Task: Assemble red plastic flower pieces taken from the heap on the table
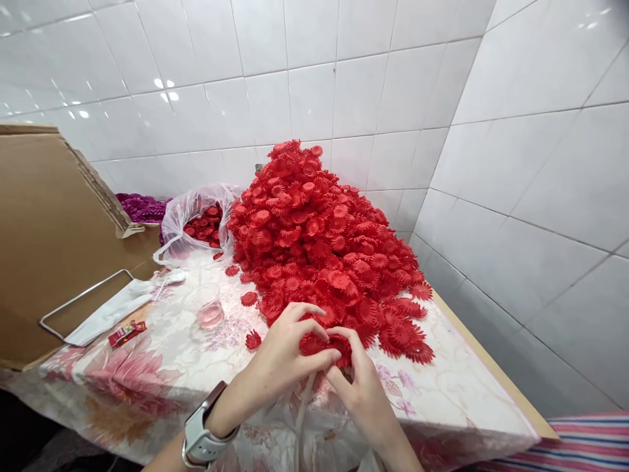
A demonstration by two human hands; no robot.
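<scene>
A tall heap of red plastic flower pieces with fringed petals rises in front of me. At its near foot, my left hand has its fingers curled and its thumb stretched toward the right hand, with a red flower piece between fingers and thumb. Close against it, my right hand curves its index finger and thumb around another red flower piece. The fingertips of both hands nearly meet and partly hide the pieces. Below them a pale strip hangs over the table edge.
A clear cup of pinkish liquid stands on the flowered tablecloth. Left are a red wrapper, a white cloth-like piece and a cardboard box. Behind lie a plastic bag of red pieces and a purple pile.
</scene>
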